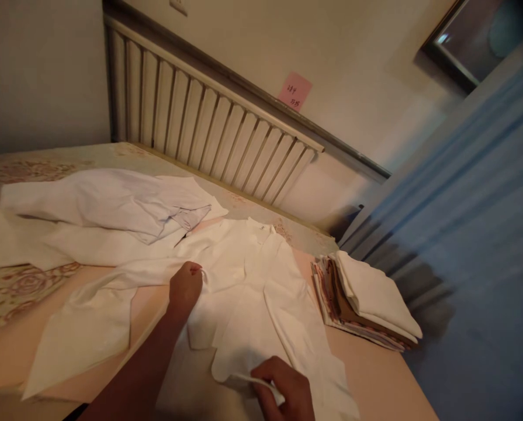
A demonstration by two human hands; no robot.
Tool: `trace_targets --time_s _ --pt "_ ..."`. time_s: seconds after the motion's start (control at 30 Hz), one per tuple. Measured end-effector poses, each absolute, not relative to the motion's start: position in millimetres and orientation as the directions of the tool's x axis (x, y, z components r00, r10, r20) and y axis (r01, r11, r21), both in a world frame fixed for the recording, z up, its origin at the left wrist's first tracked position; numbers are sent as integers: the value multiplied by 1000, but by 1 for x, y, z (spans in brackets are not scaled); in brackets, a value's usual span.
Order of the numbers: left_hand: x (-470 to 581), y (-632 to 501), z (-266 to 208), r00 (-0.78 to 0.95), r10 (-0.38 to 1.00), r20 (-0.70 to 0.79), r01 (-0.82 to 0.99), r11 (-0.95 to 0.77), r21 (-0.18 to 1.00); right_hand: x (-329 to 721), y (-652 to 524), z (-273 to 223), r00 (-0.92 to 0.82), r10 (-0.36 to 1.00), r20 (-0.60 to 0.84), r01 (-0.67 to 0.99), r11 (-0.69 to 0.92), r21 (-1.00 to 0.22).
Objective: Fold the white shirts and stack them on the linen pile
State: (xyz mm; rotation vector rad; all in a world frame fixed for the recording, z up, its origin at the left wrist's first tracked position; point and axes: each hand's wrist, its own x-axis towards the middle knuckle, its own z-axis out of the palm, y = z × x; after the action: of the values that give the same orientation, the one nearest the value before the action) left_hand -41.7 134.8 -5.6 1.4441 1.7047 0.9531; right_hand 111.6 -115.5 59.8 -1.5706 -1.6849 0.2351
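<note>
A white long-sleeved shirt (243,269) lies spread out, its collar toward the wall and one wide sleeve stretched to the left. My left hand (186,287) is closed on the shirt's cloth beside the body, near where that sleeve joins. Lower down, my right hand (290,389) pinches a loose edge of the same shirt between thumb and fingers, lifting it slightly. The other sleeve runs down the right side of the shirt's front.
To the left lie more white garments (90,202) in a loose heap on a flowered cover (33,280). A folded stack of clothes (370,298) stands at right on the pink surface (375,374). Behind are a radiator (200,117) and a blue curtain (475,234).
</note>
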Motion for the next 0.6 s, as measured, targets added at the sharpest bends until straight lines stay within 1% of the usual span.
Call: trace_targets --time_s 0.1,0.17,0.27,0.37,0.47,0.53,0.6 --pt "-42 135 -7 -138 989 -49 484 110 868 127 -88 79 135 944 300 706 121 -698" --pt "-41 136 -8 -137 990 -40 488 103 867 143 -56 88 161 944 287 717 88 -691" --pt "-41 136 -9 -135 990 -29 496 93 863 176 6 94 210 909 360 779 67 -623" --pt "-40 136 -8 -127 991 -39 507 98 856 213 63 91 275 877 393 870 -53 -491" --pt "-39 136 -7 -121 992 -46 505 102 857 237 86 76 320 859 400 878 -110 -465" --pt "-38 136 -6 -118 992 -49 500 102 860 240 82 59 286 860 423 898 -87 -431" --pt "-38 135 -5 -116 992 -50 492 101 865 232 67 41 213 876 432 917 -27 -398"
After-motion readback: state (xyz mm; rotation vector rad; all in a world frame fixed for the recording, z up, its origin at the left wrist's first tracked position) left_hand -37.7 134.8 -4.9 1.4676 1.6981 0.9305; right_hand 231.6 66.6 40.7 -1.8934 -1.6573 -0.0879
